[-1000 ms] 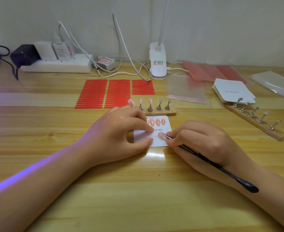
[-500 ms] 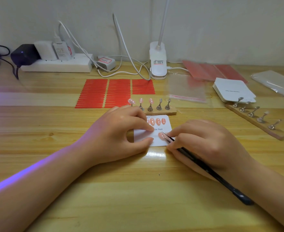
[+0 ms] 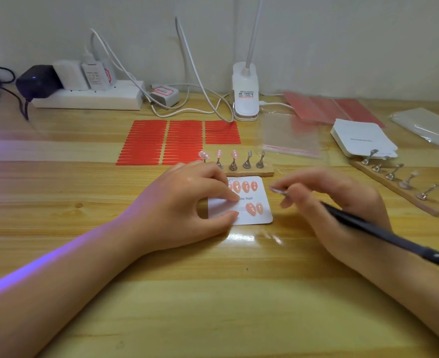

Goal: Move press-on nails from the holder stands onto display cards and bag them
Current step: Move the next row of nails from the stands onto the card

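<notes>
A: Where does the display card (image 3: 249, 200) lie?
B: Flat on the desk (image 3: 213, 293), near its middle, just in front of the near holder stand (image 3: 241, 167). Pink press-on nails (image 3: 245, 186) sit in a row along the card's far edge, and two more (image 3: 254, 209) lie lower, towards its right edge.

A: And the hands?
B: The left hand (image 3: 184, 210) presses the card down, forefinger and thumb on its left part. The right hand (image 3: 334, 202) hovers just right of the card, blurred, its fingers curled round a black tool (image 3: 383, 235) with a thin metal tip.

A: The stands?
B: The near one carries three pink nails on its left pegs; two right pegs look bare. A second holder stand (image 3: 396, 184) lies slanted towards the right edge, beside a white card stack (image 3: 363, 138).
</notes>
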The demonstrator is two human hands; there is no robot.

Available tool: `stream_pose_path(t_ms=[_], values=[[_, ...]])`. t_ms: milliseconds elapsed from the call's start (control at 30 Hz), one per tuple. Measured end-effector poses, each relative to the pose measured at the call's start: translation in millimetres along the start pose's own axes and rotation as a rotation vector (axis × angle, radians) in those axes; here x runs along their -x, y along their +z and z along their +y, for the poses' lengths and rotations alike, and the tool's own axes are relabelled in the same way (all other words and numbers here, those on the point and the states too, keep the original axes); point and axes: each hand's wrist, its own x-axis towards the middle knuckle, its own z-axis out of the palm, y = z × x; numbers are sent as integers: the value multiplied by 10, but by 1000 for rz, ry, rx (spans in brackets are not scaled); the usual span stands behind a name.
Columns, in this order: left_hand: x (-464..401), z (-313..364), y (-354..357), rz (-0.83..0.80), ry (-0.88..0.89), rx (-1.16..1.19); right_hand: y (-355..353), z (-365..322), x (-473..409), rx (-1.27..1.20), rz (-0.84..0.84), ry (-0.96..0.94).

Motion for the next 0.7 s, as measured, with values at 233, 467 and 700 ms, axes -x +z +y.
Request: stream_pose_path(t_ms=[233, 467, 700], values=[[-9, -3, 3, -1, 7, 3, 45, 5, -85, -24, -29, 123], [-12, -4, 10, -2, 31, -16, 95, 53, -95, 28, -216, 103], [-20, -4, 17, 0, 35, -12, 104, 50, -107, 13, -258, 85]])
